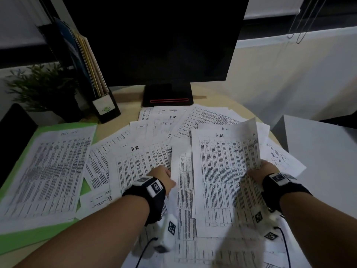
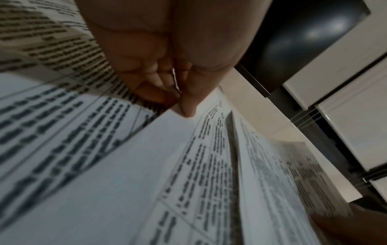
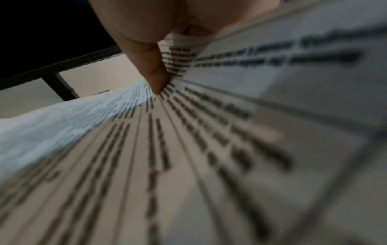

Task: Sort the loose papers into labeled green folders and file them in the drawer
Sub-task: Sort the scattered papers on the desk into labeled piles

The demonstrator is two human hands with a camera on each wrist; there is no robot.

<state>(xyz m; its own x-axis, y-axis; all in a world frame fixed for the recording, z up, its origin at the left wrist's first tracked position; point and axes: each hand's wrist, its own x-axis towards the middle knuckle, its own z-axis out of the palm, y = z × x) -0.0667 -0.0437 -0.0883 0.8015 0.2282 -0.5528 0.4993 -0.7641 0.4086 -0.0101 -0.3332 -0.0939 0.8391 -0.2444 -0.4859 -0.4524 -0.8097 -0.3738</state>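
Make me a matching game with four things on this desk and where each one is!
Things:
1. green folder
2. monitor
3. plant
4. sheet marked H.R.

Places:
A. at the back of the desk, in the middle
B. held up by the right hand
C. flat at the left, with a printed sheet on it
D. in the far left corner, beside the file holder

Pairs: 1-C, 2-A, 3-D, 4-B

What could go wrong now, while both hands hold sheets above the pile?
1. The right hand grips several curled sheets by one edge; one may slip or crease.
2. The left hand pinches a sheet overlapping others; lifting may drag neighbours and mix the loose H.R. papers.
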